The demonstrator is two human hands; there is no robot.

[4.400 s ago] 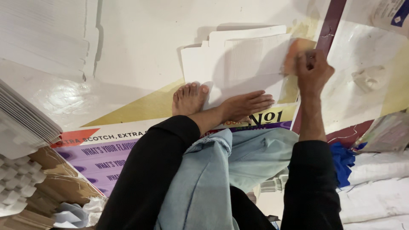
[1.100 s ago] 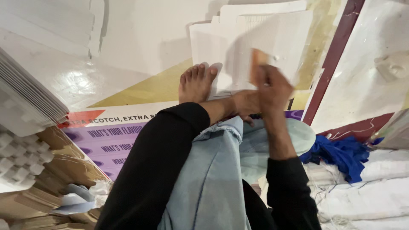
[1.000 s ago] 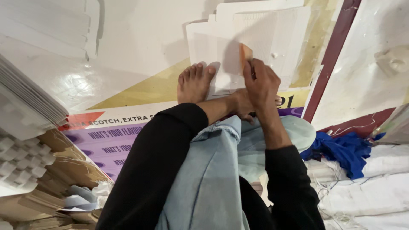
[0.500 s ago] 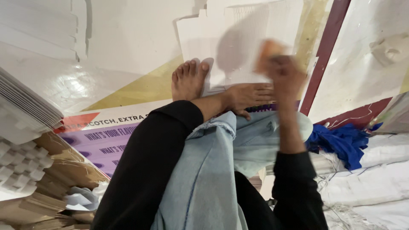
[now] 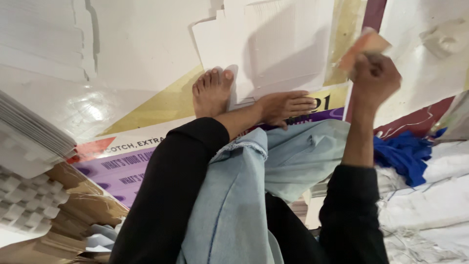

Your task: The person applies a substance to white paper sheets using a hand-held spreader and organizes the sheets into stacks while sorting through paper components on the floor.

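Note:
My left hand (image 5: 286, 105) lies flat, fingers spread, on the near edge of a stack of white card sheets (image 5: 283, 49) on the floor. My bare foot (image 5: 211, 93) rests beside it, toes on the sheets' left corner. My right hand (image 5: 373, 78) is raised to the right of the sheets, fist closed around a small blurred orange-tan pad (image 5: 364, 46) that sticks out above the fingers. Black sleeves and a light blue trouser leg (image 5: 244, 195) fill the lower middle.
A tall stack of white sheets (image 5: 29, 132) stands at the left, with a white moulded tray (image 5: 24, 205) and brown cardboard (image 5: 78, 210) below it. A purple and yellow printed banner (image 5: 122, 166) covers the floor. A blue cloth (image 5: 405, 151) and white sacks (image 5: 430, 200) lie at the right.
My right hand, which was over the white sheets with the orange pad a second ago, has swung off them to the right. My left hand stays pressed on the sheets.

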